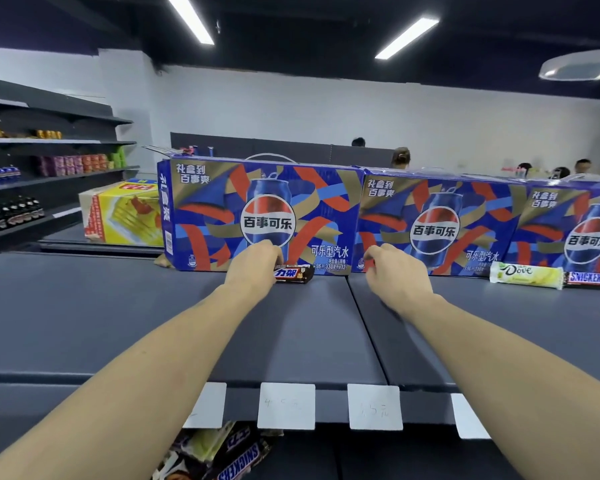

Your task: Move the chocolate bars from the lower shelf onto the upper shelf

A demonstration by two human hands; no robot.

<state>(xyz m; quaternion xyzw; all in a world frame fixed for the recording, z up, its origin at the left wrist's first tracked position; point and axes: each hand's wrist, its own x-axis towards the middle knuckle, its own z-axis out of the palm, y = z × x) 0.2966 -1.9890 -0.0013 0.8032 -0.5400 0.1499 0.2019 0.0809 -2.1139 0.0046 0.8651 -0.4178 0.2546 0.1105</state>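
My left hand (253, 268) grips one end of a brown Snickers bar (297, 273), which lies on the dark grey upper shelf (118, 306) against a blue Pepsi carton (260, 213). My right hand (395, 275) reaches to the foot of the second Pepsi carton (440, 223) with fingers curled; a red bit shows at its fingertips, and I cannot tell what it holds. At the right of the upper shelf lie a pale green Dove bar (525, 274) and another Snickers bar (588, 279). On the lower shelf, under my left forearm, is a heap of chocolate bars (222, 452).
A third Pepsi carton (575, 230) stands at the far right. White price tags (286, 405) hang on the upper shelf's front edge. A yellow carton (125, 213) sits behind on the left, beside stocked shelves (49, 174). People (400, 157) stand beyond the cartons.
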